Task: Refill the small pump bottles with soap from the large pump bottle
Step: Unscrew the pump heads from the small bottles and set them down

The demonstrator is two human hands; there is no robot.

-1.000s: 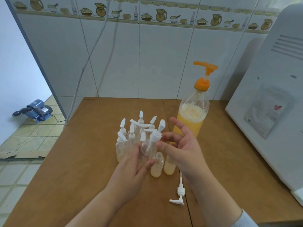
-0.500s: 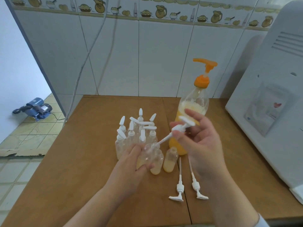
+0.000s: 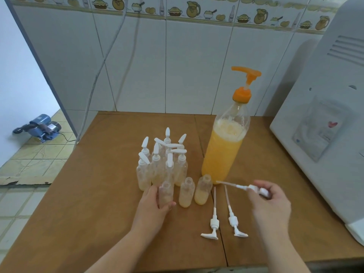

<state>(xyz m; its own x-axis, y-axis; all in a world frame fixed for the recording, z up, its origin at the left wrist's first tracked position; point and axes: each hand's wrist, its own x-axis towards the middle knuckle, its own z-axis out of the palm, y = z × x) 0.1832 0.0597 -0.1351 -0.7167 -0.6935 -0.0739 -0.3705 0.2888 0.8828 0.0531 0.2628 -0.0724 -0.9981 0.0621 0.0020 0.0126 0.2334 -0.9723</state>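
Note:
The large pump bottle with an orange pump stands on the wooden table, mostly full of orange soap. Left of it is a cluster of several small clear bottles with white pumps. In front stand three uncapped small bottles: my left hand grips the leftmost one, and the other two hold some pale soap. My right hand holds a removed white pump, tube pointing left, just above the table. Two more removed pumps lie on the table.
A large white appliance takes up the table's right side. A tiled wall with a hanging cable is behind. The table's left edge drops to a tiled floor where a blue machine sits.
My right hand pulled the pump out of the small bottle held by my left hand and carried it right and down, beside the two pumps on the table.

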